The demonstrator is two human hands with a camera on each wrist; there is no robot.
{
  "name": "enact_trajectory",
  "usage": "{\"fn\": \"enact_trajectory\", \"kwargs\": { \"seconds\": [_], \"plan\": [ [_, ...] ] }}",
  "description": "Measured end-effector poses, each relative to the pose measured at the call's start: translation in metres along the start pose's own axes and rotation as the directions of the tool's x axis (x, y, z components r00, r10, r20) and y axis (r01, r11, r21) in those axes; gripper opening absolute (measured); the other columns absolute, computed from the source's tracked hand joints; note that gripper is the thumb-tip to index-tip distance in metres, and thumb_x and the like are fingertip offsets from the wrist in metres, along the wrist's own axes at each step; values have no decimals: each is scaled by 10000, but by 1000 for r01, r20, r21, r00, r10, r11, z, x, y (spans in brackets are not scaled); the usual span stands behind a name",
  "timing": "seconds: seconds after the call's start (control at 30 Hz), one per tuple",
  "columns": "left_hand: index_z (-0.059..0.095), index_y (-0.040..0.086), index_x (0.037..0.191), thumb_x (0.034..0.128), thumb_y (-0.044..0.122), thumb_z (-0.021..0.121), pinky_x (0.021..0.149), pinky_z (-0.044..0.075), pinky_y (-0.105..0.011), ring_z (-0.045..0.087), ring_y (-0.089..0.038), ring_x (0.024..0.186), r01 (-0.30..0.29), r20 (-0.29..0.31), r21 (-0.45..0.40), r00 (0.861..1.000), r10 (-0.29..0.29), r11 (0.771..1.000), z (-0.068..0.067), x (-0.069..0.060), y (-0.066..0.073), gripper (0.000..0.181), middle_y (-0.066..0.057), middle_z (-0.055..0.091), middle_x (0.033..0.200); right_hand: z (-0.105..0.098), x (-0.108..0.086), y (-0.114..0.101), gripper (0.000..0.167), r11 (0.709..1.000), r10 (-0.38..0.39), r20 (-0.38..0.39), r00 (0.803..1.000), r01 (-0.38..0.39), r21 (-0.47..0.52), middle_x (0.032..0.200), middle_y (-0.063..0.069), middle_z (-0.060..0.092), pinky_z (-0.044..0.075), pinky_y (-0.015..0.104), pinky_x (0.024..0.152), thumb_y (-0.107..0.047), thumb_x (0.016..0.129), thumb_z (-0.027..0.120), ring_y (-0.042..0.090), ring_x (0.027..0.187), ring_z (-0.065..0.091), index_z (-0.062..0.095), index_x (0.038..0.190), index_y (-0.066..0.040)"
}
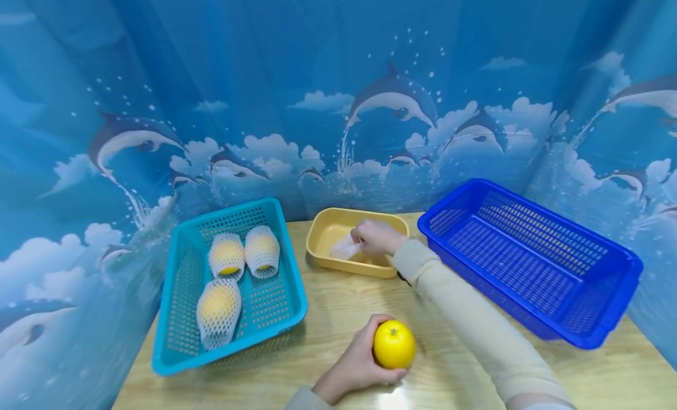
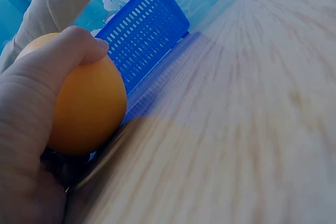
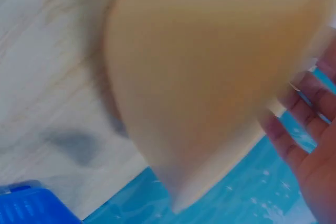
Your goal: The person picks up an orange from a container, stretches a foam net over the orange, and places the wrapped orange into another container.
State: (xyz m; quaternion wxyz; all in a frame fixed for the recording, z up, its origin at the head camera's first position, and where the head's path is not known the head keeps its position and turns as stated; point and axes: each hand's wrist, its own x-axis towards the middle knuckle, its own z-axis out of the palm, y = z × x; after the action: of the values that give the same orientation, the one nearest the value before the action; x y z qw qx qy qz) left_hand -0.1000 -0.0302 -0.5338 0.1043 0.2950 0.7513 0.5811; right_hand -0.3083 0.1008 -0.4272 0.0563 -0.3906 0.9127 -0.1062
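My left hand (image 1: 365,357) grips a yellow round fruit (image 1: 394,344), perhaps an orange, just above the table; its stem end faces up. In the left wrist view the thumb lies over the fruit (image 2: 92,106). My right hand (image 1: 378,237) reaches into a small yellow basin (image 1: 328,222), its fingers at a white foam net (image 1: 345,248). The right wrist view is blurred, but shows the fingers (image 3: 302,111) fairly straight and spread beside the basin's wall (image 3: 210,77). Fruits in foam nets (image 1: 262,251) lie in a teal basket (image 1: 296,292) at the left.
A blue basket (image 1: 529,263) stands at the right, close to my right forearm. All the containers rest on a light wooden table (image 1: 328,304). A curtain with dolphins (image 1: 391,98) hangs directly behind them.
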Motion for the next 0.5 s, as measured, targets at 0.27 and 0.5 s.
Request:
{"fn": "enact_trajectory", "kwargs": {
  "seconds": [0.27, 0.5],
  "plan": [
    [408, 287, 1346, 724, 253, 885, 945, 483, -314, 596, -80, 1068, 4, -24, 31, 1000, -4, 1000, 1, -1, 2, 785, 86, 579, 1247, -32, -14, -15, 85, 985, 99, -123, 987, -80, 150, 767, 20, 552, 371, 315, 611, -34, 863, 640, 172, 694, 467, 649, 895, -112],
    [408, 282, 1351, 716, 260, 891, 953, 481, -319, 596, -79, 1068, 6, -27, 52, 1000, -4, 999, 2, -1, 3, 798, 85, 580, 1248, -53, -32, -32, 67, 955, 180, -239, 954, -111, 274, 745, 11, 555, 366, 308, 559, -83, 889, 630, 170, 641, 466, 661, 926, -129]
  ]
}}
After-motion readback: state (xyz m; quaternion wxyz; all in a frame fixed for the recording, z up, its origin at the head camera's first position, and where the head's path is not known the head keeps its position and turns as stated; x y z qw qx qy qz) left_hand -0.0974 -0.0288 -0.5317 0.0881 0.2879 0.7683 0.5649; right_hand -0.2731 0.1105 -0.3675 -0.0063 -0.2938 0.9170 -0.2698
